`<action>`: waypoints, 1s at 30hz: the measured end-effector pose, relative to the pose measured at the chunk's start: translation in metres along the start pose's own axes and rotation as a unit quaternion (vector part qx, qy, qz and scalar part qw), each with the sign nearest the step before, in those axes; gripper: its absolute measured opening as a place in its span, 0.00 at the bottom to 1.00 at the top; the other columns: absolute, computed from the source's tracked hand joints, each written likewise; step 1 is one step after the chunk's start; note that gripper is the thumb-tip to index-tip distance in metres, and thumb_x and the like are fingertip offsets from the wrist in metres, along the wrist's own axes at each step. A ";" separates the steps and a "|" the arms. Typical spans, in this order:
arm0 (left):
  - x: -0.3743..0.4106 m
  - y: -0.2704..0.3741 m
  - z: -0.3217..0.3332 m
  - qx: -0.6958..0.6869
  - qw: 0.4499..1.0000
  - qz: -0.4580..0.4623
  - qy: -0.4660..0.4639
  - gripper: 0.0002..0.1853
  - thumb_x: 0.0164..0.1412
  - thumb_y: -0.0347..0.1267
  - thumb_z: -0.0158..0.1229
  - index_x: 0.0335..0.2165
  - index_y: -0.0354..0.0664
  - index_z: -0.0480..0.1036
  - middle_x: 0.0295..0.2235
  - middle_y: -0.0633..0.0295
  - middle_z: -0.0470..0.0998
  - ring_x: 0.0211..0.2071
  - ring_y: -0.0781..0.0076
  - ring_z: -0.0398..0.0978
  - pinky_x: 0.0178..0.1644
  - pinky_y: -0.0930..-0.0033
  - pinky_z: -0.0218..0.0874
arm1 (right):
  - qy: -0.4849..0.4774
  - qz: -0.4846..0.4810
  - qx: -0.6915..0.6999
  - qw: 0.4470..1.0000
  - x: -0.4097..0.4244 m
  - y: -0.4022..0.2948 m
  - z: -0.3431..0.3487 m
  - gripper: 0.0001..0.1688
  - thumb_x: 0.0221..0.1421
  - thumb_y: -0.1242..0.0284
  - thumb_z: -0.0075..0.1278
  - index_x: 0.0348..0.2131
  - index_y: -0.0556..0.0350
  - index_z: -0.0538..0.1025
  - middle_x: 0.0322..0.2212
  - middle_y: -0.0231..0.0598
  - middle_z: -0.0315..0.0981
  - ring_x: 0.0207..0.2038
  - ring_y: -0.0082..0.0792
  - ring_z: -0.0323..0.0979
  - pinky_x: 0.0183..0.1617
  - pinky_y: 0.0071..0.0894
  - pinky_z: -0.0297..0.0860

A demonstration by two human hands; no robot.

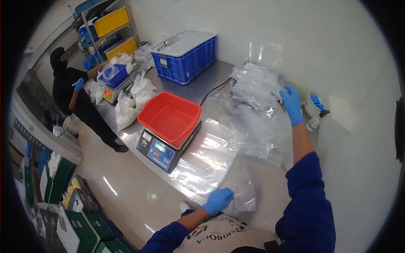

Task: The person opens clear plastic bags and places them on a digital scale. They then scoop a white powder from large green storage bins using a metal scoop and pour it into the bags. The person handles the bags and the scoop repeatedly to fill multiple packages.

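Note:
My left hand, in a blue glove, is curled on the near edge of a clear plastic bag at the front of the steel table. Its fingertips are partly hidden. Further off and to the right, my gloved right hand reaches beside a heap of clear plastic bags, its fingers apart. More flat clear bags lie between the heap and a digital scale. On that scale's platform rests a red plastic tub, with nothing seen inside.
Tied bags of white powder stand left of the scale. Behind is a lidded blue crate with a metal scoop on top. A spray bottle and white bucket are right. A co-worker stands at a second scale.

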State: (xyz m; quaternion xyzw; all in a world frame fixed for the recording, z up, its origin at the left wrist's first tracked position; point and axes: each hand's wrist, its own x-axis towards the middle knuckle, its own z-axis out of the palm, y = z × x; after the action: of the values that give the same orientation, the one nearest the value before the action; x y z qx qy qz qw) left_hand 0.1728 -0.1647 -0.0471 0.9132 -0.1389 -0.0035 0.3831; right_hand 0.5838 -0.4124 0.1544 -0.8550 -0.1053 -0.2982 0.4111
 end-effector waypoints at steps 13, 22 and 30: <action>0.026 0.057 -0.127 -0.285 0.891 -0.172 0.309 0.08 0.58 0.28 0.66 0.32 0.38 0.73 0.24 0.74 0.70 0.24 0.88 0.62 0.29 0.81 0.57 | -0.386 0.242 0.419 0.785 -0.281 -0.165 -0.032 0.08 0.62 0.75 0.50 0.38 0.59 0.79 0.34 0.33 0.77 0.38 0.26 0.74 0.49 0.26 0.69; -0.006 0.066 -0.130 -0.396 0.867 -0.217 0.212 0.07 0.61 0.29 0.60 0.37 0.38 0.73 0.31 0.66 0.74 0.33 0.81 0.69 0.37 0.74 0.64 | -0.344 0.119 0.256 0.896 -0.325 -0.189 -0.003 0.18 0.52 0.74 0.63 0.20 0.55 0.67 0.19 0.28 0.62 0.24 0.20 0.59 0.29 0.28 0.62; -0.073 0.071 -0.195 -0.800 0.574 -0.151 0.088 0.06 0.65 0.32 0.55 0.32 0.43 0.68 0.25 0.70 0.65 0.24 0.78 0.64 0.30 0.77 0.58 | -0.253 0.245 0.344 0.871 -0.322 -0.189 0.016 0.17 0.56 0.74 0.58 0.18 0.54 0.69 0.18 0.26 0.65 0.23 0.23 0.60 0.29 0.25 0.63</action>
State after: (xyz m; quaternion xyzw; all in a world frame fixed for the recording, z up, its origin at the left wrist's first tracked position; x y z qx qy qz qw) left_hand 0.1072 -0.0573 0.1336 0.2387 0.0949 -0.0904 0.9622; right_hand 0.2528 -0.2585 0.0760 -0.7042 -0.0886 0.0934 0.6983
